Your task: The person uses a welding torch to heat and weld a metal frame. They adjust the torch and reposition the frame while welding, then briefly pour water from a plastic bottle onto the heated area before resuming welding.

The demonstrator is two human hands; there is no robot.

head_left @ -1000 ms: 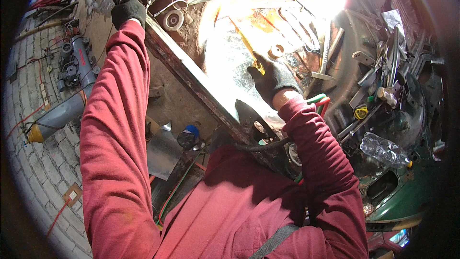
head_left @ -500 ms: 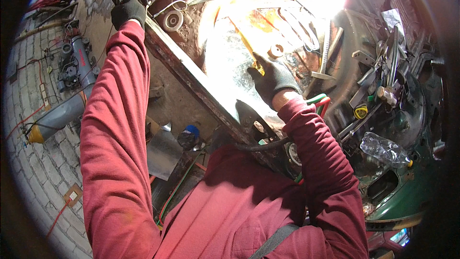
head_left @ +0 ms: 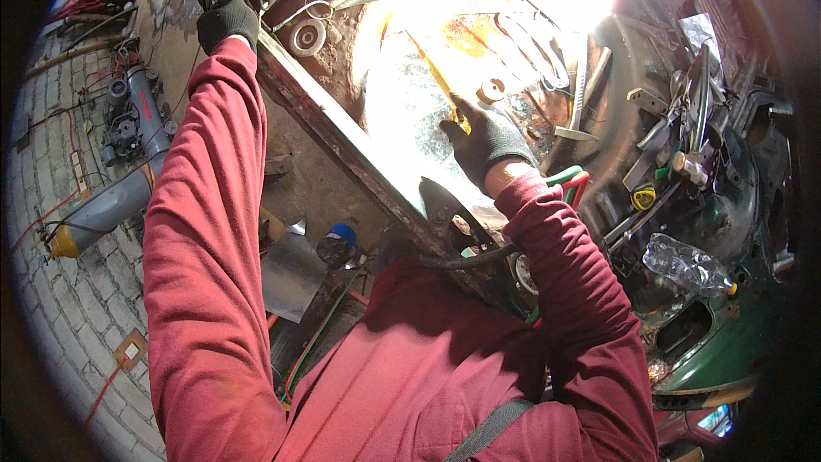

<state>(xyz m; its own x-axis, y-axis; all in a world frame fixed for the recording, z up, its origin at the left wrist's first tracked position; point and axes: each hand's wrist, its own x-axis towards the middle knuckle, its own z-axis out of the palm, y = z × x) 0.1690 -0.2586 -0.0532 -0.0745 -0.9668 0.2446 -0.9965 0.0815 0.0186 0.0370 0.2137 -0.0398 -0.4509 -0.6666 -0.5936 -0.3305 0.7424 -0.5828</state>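
Gripping a yellow-handled tool [head_left: 445, 90] in my gloved right hand [head_left: 487, 139], I see glare-washed rusty sheet metal [head_left: 402, 111]; my left hand [head_left: 227, 21] clenches the frame edge [head_left: 342, 141]. Wrenches [head_left: 530, 47] lie beyond.

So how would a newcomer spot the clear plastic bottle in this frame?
Start at the cluttered round metal table under the bright glare, then follow its right side down past the wrenches. There, right of the person's right sleeve, lies the plastic bottle on its side: crumpled and see-through with a small yellow cap, unlike the metal tools around it.
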